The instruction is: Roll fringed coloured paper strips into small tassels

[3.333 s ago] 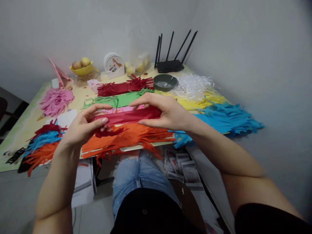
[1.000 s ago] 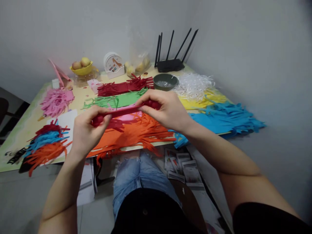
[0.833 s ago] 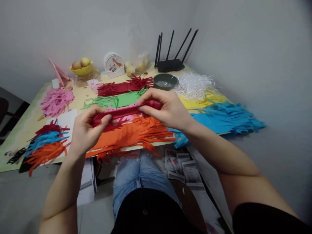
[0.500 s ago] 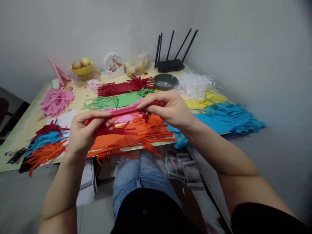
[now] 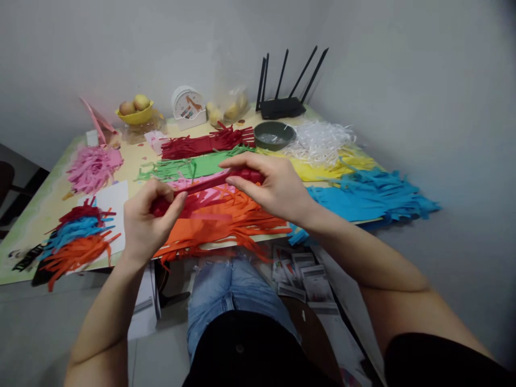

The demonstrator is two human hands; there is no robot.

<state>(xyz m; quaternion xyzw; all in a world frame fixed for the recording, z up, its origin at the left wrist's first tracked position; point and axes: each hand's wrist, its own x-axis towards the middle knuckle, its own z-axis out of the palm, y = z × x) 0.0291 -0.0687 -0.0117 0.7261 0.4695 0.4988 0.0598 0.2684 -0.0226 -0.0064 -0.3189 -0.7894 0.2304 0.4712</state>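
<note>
While you sit at the table (image 5: 48, 199), its left end carries a tangled bundle of red, blue and orange fringe (image 5: 74, 236) at the near edge, a white sheet (image 5: 110, 199) just beside it, and a heap of pink shreds (image 5: 93, 166) farther back, with a yellow bowl of fruit (image 5: 137, 110) near the wall. Your left hand (image 5: 147, 226) is raised just above the near edge, fingers curled narrow with the thumb pressed against them, pinching the left end of a rolled red paper strip (image 5: 209, 184). That strip runs slantwise up to your right, held clear of the table over an orange fringed sheet (image 5: 226, 220) and a pink sheet (image 5: 205, 193), with some red fringe hanging loose beneath it near your left hand. Behind these lie a green fringed sheet (image 5: 193, 165) and a dark red fringed sheet (image 5: 205, 142). Your right hand (image 5: 278, 188) grips the strip's other end, thumb below and fingers (image 5: 242, 161) closed over the top. Farther back stand a round white container (image 5: 187, 107), a black router (image 5: 282, 105) with its antennas up, and a grey bowl (image 5: 274, 134). To the right lie white shreds (image 5: 322, 140), a yellow fringed sheet (image 5: 334, 169) and a blue fringed pile (image 5: 374, 193) overhanging the table's edge.
</note>
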